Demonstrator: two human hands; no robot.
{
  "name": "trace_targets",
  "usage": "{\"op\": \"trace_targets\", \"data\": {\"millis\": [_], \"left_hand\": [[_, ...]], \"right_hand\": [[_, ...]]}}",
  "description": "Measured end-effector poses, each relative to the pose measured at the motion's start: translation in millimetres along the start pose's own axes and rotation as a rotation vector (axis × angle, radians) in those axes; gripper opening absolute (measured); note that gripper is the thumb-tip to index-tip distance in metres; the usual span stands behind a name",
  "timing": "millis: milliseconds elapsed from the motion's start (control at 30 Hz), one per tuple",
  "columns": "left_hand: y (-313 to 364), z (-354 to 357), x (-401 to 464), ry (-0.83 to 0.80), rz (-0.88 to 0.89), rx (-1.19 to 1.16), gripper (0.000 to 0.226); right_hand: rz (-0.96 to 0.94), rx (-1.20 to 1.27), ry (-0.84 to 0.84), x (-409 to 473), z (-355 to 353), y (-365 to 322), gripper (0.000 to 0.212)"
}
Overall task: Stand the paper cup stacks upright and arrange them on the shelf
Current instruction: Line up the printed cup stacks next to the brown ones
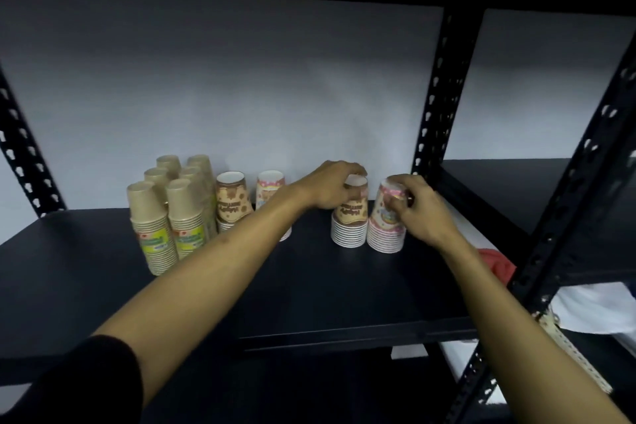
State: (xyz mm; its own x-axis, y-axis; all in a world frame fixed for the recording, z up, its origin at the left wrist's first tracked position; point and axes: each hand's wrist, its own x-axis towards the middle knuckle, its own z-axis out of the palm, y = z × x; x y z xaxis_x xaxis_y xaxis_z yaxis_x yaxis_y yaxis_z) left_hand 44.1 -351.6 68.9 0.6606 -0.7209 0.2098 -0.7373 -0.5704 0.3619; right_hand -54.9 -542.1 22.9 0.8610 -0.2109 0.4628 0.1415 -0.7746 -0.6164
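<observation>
On the dark shelf (309,286) two upside-down paper cup stacks stand upright side by side at the right. My left hand (330,186) grips the top of the brown-patterned stack (349,227). My right hand (423,210) grips the upper side of the pink-patterned stack (385,230), which touches the brown one. Further left stand another brown-patterned stack (232,205) and another pink stack (270,186), the latter partly hidden behind my left forearm. At the far left several plain kraft cup stacks (165,220) stand in a tight group.
Black perforated uprights (440,96) frame the shelf on the right, one close behind my right hand. A red cloth (495,263) lies beyond the shelf's right edge, with a white object (592,313) lower right. A pale wall backs the shelf.
</observation>
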Motion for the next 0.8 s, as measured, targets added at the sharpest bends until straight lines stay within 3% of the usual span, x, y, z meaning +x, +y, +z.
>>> {"op": "trace_targets", "data": {"millis": [333, 467, 633, 800], "left_hand": [[-3.6, -8.0, -19.4, 0.023, -0.035, 0.026, 0.041], [-11.7, -16.6, -38.9, 0.009, -0.070, 0.073, 0.040], [-15.3, -33.7, -64.9, -0.016, -0.119, 0.148, 0.062], [-25.8, -49.6, -87.4, -0.038, -0.156, 0.236, 0.055]], "right_hand": [[-0.018, 0.104, -0.068, -8.5, -2.1, -12.9, 0.032], [-0.022, 0.123, -0.118, -9.0, 5.0, -21.7, 0.038], [-0.023, 0.131, -0.183, -5.4, 15.3, -37.3, 0.051], [-0.057, 0.130, -0.264, -1.2, 30.0, -60.4, 0.057]]}}
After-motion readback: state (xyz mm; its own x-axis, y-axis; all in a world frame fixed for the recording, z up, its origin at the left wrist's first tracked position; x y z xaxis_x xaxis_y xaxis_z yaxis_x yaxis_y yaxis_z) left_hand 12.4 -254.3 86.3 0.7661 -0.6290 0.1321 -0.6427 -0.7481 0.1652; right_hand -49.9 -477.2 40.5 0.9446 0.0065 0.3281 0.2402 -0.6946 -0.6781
